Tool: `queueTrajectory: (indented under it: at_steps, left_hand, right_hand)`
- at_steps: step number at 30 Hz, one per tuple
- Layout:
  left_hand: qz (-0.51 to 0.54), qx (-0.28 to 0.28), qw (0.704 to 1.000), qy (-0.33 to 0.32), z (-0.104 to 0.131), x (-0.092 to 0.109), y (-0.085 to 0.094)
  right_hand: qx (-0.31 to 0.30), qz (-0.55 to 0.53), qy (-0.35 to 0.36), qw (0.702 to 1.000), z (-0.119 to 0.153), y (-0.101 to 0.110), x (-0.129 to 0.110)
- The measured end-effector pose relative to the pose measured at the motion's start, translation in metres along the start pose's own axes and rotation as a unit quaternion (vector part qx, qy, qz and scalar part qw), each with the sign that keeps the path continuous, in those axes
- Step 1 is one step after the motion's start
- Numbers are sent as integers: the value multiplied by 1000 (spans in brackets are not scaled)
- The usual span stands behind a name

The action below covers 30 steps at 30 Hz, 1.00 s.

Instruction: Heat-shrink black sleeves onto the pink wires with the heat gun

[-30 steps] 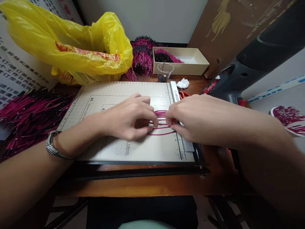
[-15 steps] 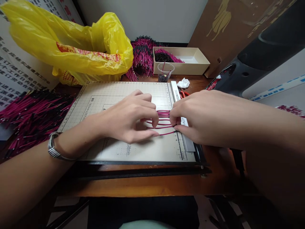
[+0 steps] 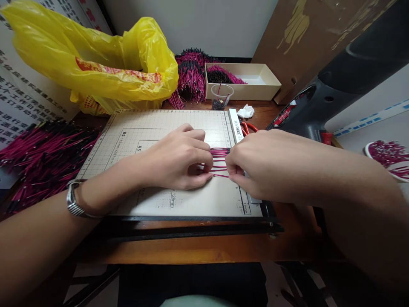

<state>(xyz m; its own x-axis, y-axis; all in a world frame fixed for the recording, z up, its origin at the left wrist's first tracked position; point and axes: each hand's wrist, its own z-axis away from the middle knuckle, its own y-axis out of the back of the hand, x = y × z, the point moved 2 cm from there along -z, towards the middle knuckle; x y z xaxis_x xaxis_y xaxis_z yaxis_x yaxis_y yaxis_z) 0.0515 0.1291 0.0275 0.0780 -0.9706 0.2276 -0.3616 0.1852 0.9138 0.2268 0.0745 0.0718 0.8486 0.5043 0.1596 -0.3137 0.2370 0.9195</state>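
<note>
Thin magenta wires point(image 3: 219, 152) lie on the cutter board point(image 3: 198, 204), near its white edge strip point(image 3: 235, 124), their visible stretches nearly straight. The far ones pack into a tight, roughly parallel band with dark ends beside the strip; the nearer ones spread out, the nearest slanting slightly. On the board, the left hand point(image 3: 183, 158) curls over the wires, thumb and forefinger nearly closed; whether they pinch any, I cannot tell. Over the strip, the right hand point(image 3: 254, 164) has bent fingers bunched narrowly at the wires, its exact grip hidden.
</note>
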Motion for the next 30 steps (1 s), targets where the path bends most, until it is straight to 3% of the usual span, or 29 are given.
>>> queueTrajectory:
  at_steps: [15, 21, 25, 30]
  left_hand:
    - [8, 1, 1000, 10, 1, -3, 1]
    - [18, 81, 991, 105, 2, -12, 5]
    - [32, 94, 981, 168, 3, -19, 4]
    - [62, 79, 976, 193, 3, -26, 2]
  right_hand:
    - [-23, -5, -20, 1000, 0, 4, 3]
    - [7, -8, -97, 995, 3, 9, 21]
    - [20, -8, -116, 993, -1, 12, 25]
    - [22, -22, -96, 995, -9, 13, 18]
